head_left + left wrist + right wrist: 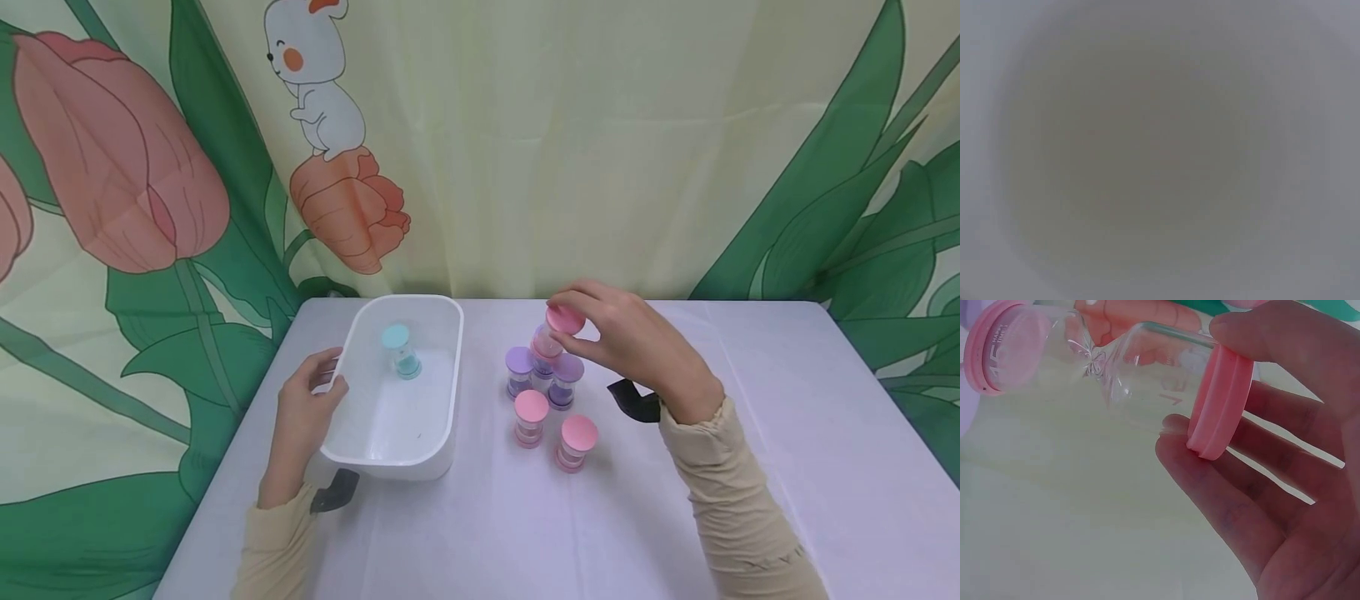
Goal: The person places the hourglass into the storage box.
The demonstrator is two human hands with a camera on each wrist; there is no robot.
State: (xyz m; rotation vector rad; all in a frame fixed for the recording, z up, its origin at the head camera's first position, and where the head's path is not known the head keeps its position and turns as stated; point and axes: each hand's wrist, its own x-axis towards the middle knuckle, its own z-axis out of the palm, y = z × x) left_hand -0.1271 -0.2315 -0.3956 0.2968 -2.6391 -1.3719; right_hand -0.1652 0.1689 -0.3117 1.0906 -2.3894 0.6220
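Observation:
My right hand (626, 333) pinches a pink-capped sand timer (566, 319) by its upper cap, thumb on one side and fingers on the other. In the right wrist view, the clear glass bulbs of this sand timer (1141, 375) show. It overlaps a group of purple-capped sand timers (519, 361) in the head view. My left hand (306, 404) holds the left rim of a white plastic bin (442, 450), thumb over the edge. Inside the bin stands a teal sand timer (397, 337). The left wrist view is a grey blur.
Two more pink sand timers (531, 407) (579, 433) stand in front of the purple ones, right of the bin. A white cloth covers the table (510, 533). Behind its back edge hangs a printed curtain (570, 167) with a rabbit, a carrot and tulips.

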